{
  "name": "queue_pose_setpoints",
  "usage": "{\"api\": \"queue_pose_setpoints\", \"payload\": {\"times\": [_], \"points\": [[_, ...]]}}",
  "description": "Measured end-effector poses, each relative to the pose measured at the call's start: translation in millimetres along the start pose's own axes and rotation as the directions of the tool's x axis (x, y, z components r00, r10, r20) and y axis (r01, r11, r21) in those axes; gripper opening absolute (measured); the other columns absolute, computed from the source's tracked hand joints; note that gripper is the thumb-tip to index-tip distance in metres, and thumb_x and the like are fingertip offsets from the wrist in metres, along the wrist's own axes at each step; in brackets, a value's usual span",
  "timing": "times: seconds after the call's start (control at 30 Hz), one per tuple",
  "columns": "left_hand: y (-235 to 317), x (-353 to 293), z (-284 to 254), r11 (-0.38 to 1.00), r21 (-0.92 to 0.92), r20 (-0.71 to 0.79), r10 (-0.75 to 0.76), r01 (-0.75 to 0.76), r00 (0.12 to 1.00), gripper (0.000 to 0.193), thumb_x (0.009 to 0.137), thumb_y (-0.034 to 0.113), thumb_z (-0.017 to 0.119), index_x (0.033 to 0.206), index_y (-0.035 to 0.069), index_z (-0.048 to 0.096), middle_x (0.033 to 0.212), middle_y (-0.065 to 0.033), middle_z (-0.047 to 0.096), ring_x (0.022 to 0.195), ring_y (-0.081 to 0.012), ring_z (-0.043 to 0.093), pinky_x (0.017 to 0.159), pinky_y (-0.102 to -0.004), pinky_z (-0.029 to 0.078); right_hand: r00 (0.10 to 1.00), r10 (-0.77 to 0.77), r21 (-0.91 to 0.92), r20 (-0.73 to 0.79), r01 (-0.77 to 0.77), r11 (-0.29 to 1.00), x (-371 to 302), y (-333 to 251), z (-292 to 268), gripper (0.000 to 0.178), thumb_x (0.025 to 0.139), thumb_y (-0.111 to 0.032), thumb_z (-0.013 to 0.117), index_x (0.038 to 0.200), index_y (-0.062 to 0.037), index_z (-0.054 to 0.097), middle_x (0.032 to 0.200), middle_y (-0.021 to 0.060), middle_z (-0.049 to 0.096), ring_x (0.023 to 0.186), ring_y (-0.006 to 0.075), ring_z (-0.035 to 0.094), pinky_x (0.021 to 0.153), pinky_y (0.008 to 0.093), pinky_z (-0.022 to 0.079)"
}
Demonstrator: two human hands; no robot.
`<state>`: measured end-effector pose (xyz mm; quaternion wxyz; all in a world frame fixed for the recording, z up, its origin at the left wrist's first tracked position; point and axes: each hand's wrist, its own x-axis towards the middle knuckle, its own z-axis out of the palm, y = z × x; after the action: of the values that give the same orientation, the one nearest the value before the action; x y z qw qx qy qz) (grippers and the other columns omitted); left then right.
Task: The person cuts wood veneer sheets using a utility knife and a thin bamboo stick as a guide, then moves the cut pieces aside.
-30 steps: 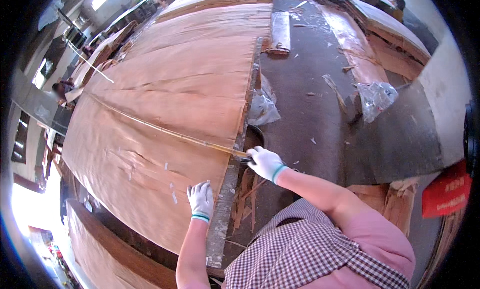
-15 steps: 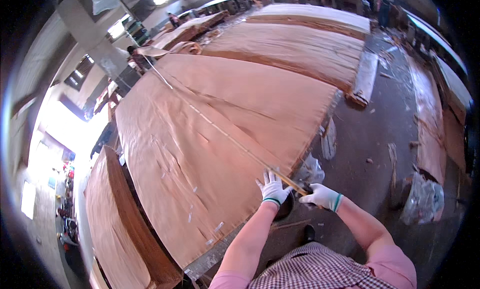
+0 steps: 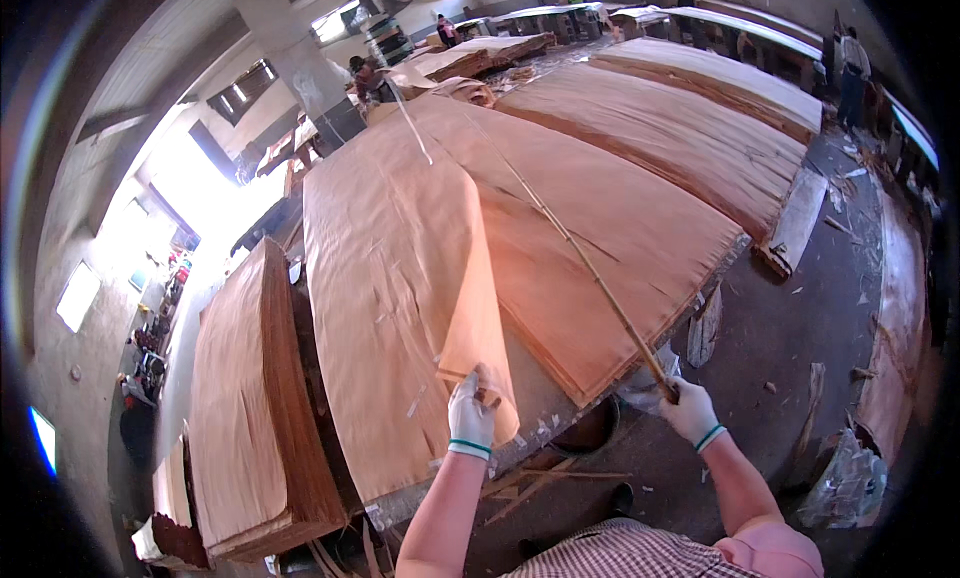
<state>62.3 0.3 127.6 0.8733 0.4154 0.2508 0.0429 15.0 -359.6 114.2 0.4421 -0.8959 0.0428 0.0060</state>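
My left hand (image 3: 471, 416), in a white glove with a green cuff, is closed on the near edge of a thin tan wood veneer sheet (image 3: 474, 323). That edge is raised and curls over, with more veneer (image 3: 590, 198) lying flat beneath and to its right. In my right hand (image 3: 690, 414), gloved the same way, is the thick end of a long bamboo stick (image 3: 606, 286). It slants away to the far left across the veneer, its thin tip hard to make out.
Another veneer stack (image 3: 240, 378) stands at left, and wide stacks (image 3: 660, 128) lie beyond on the right. A person (image 3: 365, 78) is at the pile's far end. Crumpled clear plastic (image 3: 845, 478) and wood scraps litter the floor at right.
My left hand has gone from lying flat beside the stick to gripping the veneer edge, now lifted and curled. My right hand still holds the stick, which has swung off the sheet's middle.
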Motion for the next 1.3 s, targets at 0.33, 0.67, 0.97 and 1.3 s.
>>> {"api": "queue_pose_setpoints", "payload": {"times": [0.33, 0.67, 0.97, 1.3], "points": [[19, -36, 24, 0.977, 0.209, 0.257, -0.093, 0.039, 0.962, 0.028, 0.092, 0.026, 0.060, 0.110, 0.006, 0.063, 0.102, -0.0052, 0.063, 0.090, -0.0144, 0.058, 0.074, -0.0304, 0.053, 0.989, -0.002, -0.334, 0.149, 0.052, 0.941, -221, -56, 118, 0.020, 0.081, -0.022, 0.059, 0.095, -0.0085, 0.056, 0.062, 0.0160, 0.059, 0.059, 0.0372, 0.061, 0.054, 0.0469, 0.048], [37, -63, -4, 0.976, 0.203, 0.600, -0.062, -0.077, 0.797, 0.052, 0.089, 0.019, 0.062, 0.135, 0.005, 0.045, 0.134, -0.0153, 0.048, 0.121, -0.0218, 0.050, 0.099, -0.0327, 0.044, 0.961, -0.227, -0.221, 0.159, 0.258, 0.941, -233, -101, 224, 0.014, 0.080, -0.018, 0.061, 0.087, -0.0066, 0.056, 0.064, 0.0185, 0.060, 0.061, 0.0386, 0.061, 0.054, 0.0480, 0.047], [86, -40, -289, 0.832, 0.533, -0.047, 0.210, -0.154, 0.976, 0.086, 0.082, 0.030, 0.071, 0.145, 0.004, 0.019, 0.138, -0.0185, 0.040, 0.127, -0.0295, 0.041, 0.104, -0.0377, 0.036, 0.833, -0.250, 0.324, 0.494, 0.091, 0.942, -188, -232, 380, 0.015, 0.083, -0.013, 0.059, 0.091, -0.0008, 0.058, 0.082, 0.0135, 0.065, 0.077, 0.0254, 0.064, 0.070, 0.0379, 0.049], [243, -179, -481, 0.946, 0.142, -0.191, 0.315, -0.291, 0.930, 0.031, 0.083, 0.000, 0.059, 0.113, 0.001, 0.055, 0.100, -0.0104, 0.064, 0.082, -0.0229, 0.065, 0.071, -0.0343, 0.055, 0.571, -0.436, 0.527, 0.696, 0.007, 0.850, -367, -393, 507, 0.040, 0.079, -0.019, 0.065, 0.109, 0.0037, 0.052, 0.092, 0.0162, 0.064, 0.086, 0.0196, 0.060, 0.078, 0.0350, 0.049]]}}
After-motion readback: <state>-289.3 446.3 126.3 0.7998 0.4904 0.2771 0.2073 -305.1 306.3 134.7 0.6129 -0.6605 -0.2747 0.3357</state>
